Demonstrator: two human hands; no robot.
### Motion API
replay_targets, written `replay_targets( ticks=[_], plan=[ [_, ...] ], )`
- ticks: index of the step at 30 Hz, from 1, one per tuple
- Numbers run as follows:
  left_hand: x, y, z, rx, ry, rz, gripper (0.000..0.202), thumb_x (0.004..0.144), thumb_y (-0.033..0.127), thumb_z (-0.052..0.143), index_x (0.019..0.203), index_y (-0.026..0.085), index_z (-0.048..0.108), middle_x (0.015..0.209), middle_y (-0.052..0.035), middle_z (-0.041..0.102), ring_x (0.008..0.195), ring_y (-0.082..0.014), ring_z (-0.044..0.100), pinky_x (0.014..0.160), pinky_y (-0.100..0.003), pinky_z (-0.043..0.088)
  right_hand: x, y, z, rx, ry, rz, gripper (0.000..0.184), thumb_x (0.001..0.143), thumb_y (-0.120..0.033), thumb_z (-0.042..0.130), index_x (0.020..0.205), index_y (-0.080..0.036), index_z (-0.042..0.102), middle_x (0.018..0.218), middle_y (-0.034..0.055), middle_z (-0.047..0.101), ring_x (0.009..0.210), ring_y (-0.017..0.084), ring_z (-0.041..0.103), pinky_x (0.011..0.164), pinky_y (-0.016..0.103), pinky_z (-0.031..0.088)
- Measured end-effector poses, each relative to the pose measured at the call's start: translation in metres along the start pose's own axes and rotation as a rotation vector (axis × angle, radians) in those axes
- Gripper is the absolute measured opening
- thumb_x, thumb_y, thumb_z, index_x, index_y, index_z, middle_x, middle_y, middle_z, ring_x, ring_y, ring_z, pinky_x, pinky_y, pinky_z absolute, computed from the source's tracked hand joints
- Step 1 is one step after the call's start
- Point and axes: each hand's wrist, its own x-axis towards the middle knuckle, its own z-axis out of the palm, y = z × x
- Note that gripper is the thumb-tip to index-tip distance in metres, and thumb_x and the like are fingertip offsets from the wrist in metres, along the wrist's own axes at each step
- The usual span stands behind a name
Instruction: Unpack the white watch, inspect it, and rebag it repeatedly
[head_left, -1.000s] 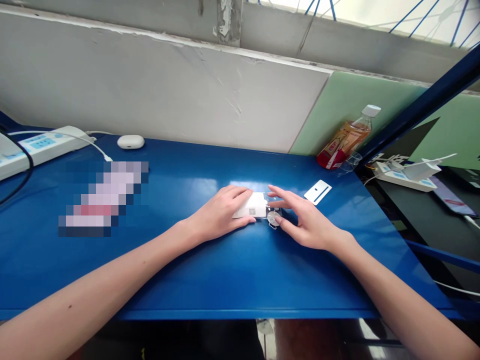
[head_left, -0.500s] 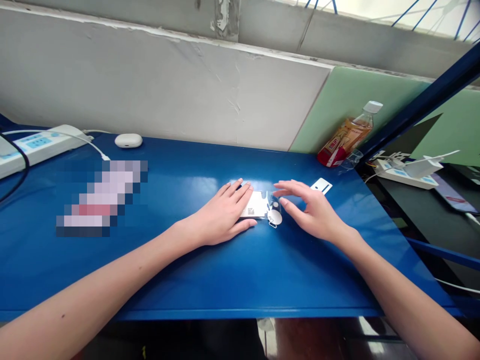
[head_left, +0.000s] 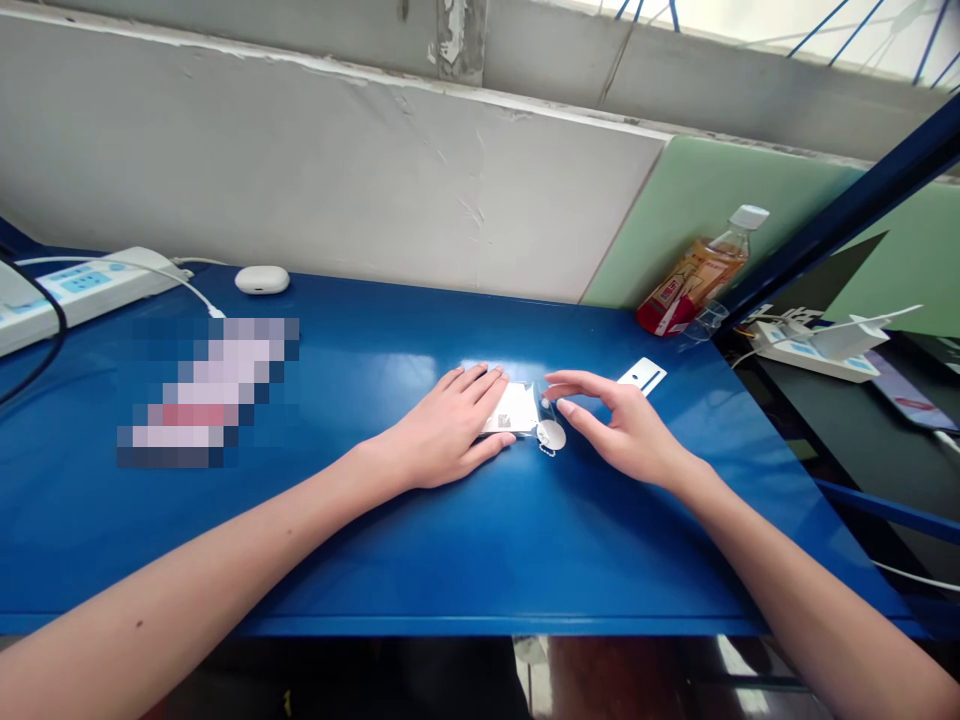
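A white card (head_left: 519, 405) with a small printed square code lies on the blue table, seemingly inside a clear sleeve. Across its left part rests my left hand (head_left: 457, 425), flat with fingers extended, covering that side. The sleeve's clear end sticks out to the right, with a round white tag (head_left: 551, 435) and a short bead chain (head_left: 547, 451) beside it. My right hand (head_left: 619, 420) hovers over that end, thumb and fingers curved and apart. Its fingertips are close to the clear end; whether they touch it I cannot tell.
A white slotted card holder (head_left: 643, 376) lies behind my right hand. A drink bottle (head_left: 697, 275) leans at the back right. At left are a white earbud case (head_left: 262, 280), a blurred-out item (head_left: 225, 375) and a power strip (head_left: 97, 290). Another power strip (head_left: 814, 345) sits beyond the blue frame.
My right hand has shifted slightly left, its fingertips closer to the sleeve's clear end. My left hand stays flat on the card. The view has moved a little.
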Motion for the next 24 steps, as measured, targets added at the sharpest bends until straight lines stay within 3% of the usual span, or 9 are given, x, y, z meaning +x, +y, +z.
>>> replay_targets(
  ticks=[7,15,24],
  plan=[
    [-0.0004,-0.0004,0.0008,0.013,-0.016,-0.008,0.071,0.102,0.052,0.038,0.153,0.002,0.03,0.159,-0.0207,0.031,0.148,-0.0369,0.025,0.119,-0.051,0.021,-0.0012,-0.0009,0.0031,-0.023,-0.077,-0.071,0.029,0.095,-0.031,0.056,0.12,-0.02,0.066,0.123,0.0083,0.072,0.116,0.025,0.066,0.101,0.041,0.052],
    [-0.0007,0.0001,0.0002,0.035,-0.015,-0.007,0.071,0.102,0.053,0.035,0.152,0.003,0.031,0.158,-0.0198,0.033,0.148,-0.0355,0.027,0.119,-0.05,0.023,-0.0044,-0.0013,0.0056,-0.144,-0.171,-0.166,0.045,0.095,-0.035,0.057,0.134,-0.013,0.06,0.141,0.0177,0.057,0.134,0.03,0.051,0.111,0.05,0.044],
    [-0.0002,0.0015,-0.0013,0.047,-0.026,-0.007,0.07,0.102,0.052,0.035,0.152,0.004,0.031,0.158,-0.0201,0.034,0.147,-0.0357,0.028,0.119,-0.049,0.023,-0.0032,-0.0025,0.0017,-0.114,-0.265,-0.173,0.048,0.097,-0.038,0.054,0.141,-0.019,0.054,0.149,0.0112,0.052,0.147,0.03,0.034,0.116,0.053,0.038]
  ],
)
